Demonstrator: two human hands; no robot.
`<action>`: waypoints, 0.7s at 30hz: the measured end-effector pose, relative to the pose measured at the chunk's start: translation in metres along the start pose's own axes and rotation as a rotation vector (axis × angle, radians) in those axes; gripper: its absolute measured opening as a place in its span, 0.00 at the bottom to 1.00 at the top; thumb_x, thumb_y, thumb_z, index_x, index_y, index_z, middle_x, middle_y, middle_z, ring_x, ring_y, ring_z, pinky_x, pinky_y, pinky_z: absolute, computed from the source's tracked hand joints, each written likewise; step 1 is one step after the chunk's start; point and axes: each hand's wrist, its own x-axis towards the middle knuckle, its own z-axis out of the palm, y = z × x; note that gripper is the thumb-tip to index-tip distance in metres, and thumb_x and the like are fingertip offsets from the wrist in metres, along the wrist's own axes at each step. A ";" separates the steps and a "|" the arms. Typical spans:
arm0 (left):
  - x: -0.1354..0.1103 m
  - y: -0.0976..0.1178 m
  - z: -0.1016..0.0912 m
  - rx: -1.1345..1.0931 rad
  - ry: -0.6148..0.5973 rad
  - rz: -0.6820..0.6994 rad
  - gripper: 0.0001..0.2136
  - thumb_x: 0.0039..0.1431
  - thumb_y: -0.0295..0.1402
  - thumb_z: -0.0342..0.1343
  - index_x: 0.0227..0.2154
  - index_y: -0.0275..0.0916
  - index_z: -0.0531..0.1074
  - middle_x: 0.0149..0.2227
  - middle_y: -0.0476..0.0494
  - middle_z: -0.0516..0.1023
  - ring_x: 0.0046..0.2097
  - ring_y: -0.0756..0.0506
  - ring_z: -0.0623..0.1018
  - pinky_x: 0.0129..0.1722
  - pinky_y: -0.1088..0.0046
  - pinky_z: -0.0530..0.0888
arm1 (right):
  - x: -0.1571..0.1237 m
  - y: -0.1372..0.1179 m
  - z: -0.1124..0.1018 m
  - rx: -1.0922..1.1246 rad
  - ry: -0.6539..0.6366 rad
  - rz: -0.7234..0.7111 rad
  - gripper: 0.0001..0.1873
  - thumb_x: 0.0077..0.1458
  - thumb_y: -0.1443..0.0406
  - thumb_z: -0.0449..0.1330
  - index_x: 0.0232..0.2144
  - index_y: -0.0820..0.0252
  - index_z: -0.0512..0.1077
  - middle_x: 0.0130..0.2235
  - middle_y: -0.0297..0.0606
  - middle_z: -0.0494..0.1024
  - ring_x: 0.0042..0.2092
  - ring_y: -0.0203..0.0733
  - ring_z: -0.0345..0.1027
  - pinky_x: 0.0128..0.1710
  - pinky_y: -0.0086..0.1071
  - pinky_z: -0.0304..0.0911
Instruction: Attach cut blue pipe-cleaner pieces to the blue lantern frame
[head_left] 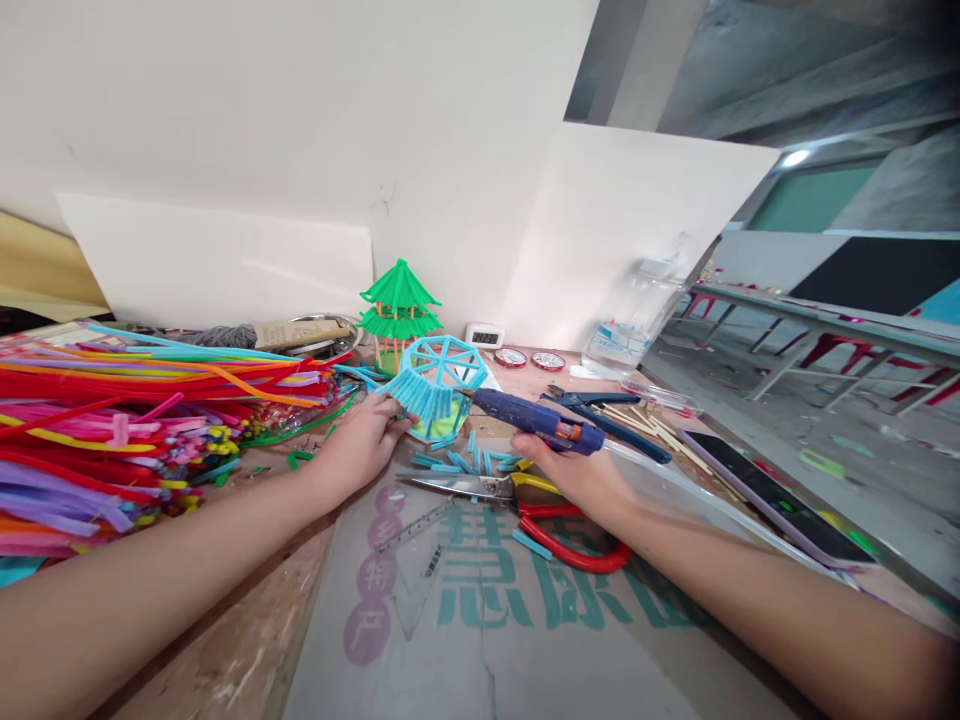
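My left hand [364, 440] grips the edge of a light blue pipe-cleaner roof frame [437, 385], tilted on the table with a fringe of short blue pieces along its rim. My right hand [571, 470] is closed around a blue hot glue gun [536, 418] whose nozzle points left at the frame. Cut blue pipe-cleaner bits [469, 462] lie just below the frame. A finished green pagoda model [398, 308] stands behind it.
A big heap of coloured pipe cleaners [127, 430] fills the left. Red-handled scissors [525, 510] and a clear ruler [416, 525] lie on the grey mat [487, 640]. Blue pliers [607, 420], wooden sticks, a phone [780, 505] and a plastic bottle [634, 325] sit to the right.
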 end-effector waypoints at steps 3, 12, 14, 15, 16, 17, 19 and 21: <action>0.000 0.001 0.000 -0.011 -0.001 0.003 0.11 0.63 0.35 0.45 0.30 0.39 0.70 0.38 0.41 0.70 0.44 0.40 0.71 0.47 0.60 0.69 | 0.000 0.001 0.001 0.002 -0.008 -0.001 0.10 0.54 0.56 0.59 0.34 0.54 0.70 0.35 0.33 0.78 0.37 0.43 0.71 0.40 0.35 0.67; 0.001 0.000 -0.001 -0.030 -0.004 0.019 0.10 0.63 0.35 0.46 0.34 0.39 0.72 0.41 0.40 0.72 0.47 0.39 0.71 0.51 0.59 0.69 | -0.001 -0.002 0.000 0.006 0.011 0.043 0.10 0.52 0.55 0.60 0.30 0.54 0.69 0.29 0.32 0.75 0.32 0.41 0.69 0.34 0.33 0.67; 0.001 0.000 -0.001 -0.041 0.002 0.032 0.10 0.63 0.34 0.46 0.35 0.39 0.72 0.42 0.40 0.72 0.48 0.40 0.71 0.52 0.59 0.68 | -0.001 0.000 0.000 -0.006 0.017 0.031 0.10 0.52 0.55 0.60 0.31 0.54 0.70 0.30 0.32 0.76 0.32 0.41 0.69 0.35 0.33 0.67; 0.001 0.000 -0.001 -0.041 0.000 0.035 0.10 0.64 0.34 0.46 0.36 0.39 0.72 0.43 0.40 0.72 0.49 0.40 0.71 0.52 0.59 0.68 | -0.001 0.001 0.001 -0.014 0.021 0.025 0.10 0.52 0.55 0.60 0.32 0.54 0.70 0.31 0.33 0.77 0.33 0.41 0.70 0.36 0.33 0.67; 0.001 0.000 -0.001 -0.038 -0.005 0.033 0.11 0.64 0.34 0.45 0.36 0.39 0.72 0.43 0.40 0.72 0.49 0.39 0.71 0.52 0.59 0.68 | -0.001 0.003 0.001 -0.024 0.025 0.022 0.10 0.53 0.55 0.60 0.32 0.54 0.71 0.32 0.33 0.77 0.34 0.41 0.70 0.37 0.34 0.68; 0.001 0.000 -0.001 -0.032 -0.010 0.029 0.11 0.64 0.35 0.45 0.36 0.38 0.72 0.43 0.39 0.72 0.49 0.39 0.71 0.52 0.58 0.68 | -0.002 0.004 0.001 -0.034 0.032 0.021 0.10 0.53 0.56 0.60 0.33 0.54 0.72 0.33 0.33 0.78 0.35 0.42 0.71 0.38 0.34 0.68; 0.001 0.000 -0.001 -0.014 -0.017 0.018 0.11 0.65 0.35 0.44 0.35 0.38 0.71 0.42 0.39 0.71 0.48 0.39 0.71 0.51 0.58 0.68 | -0.002 0.006 0.002 -0.044 0.043 0.021 0.10 0.53 0.56 0.60 0.33 0.55 0.72 0.34 0.34 0.79 0.36 0.43 0.71 0.40 0.35 0.68; 0.001 -0.001 0.000 0.004 -0.016 0.012 0.11 0.65 0.35 0.44 0.33 0.38 0.70 0.40 0.39 0.71 0.46 0.39 0.71 0.50 0.58 0.69 | -0.002 0.006 0.002 -0.034 0.039 0.016 0.11 0.53 0.56 0.60 0.35 0.55 0.73 0.35 0.34 0.79 0.37 0.43 0.72 0.41 0.35 0.68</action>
